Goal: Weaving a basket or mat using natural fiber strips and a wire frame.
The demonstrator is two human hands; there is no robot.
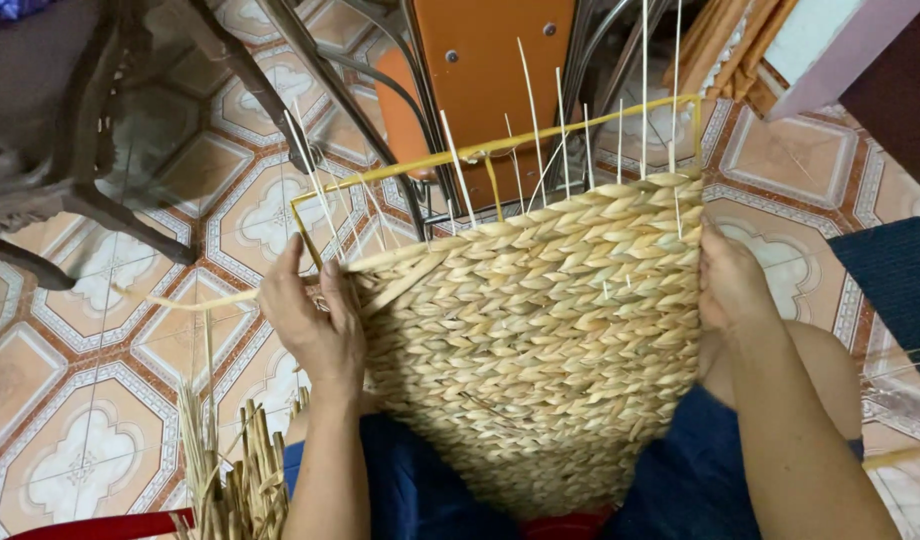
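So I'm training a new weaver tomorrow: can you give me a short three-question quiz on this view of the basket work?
1. True or false: the woven panel already reaches the top bar of the yellow wire frame.
2. Which hand grips the loose straw strand at the panel's edge? A) left hand B) right hand
3. Fill in: the thin pale sticks poking up from the weave stand roughly ____.

Key: 1 false, a gap is left under the bar; 2 A, while the right hand steadies the other edge; 3 upright.
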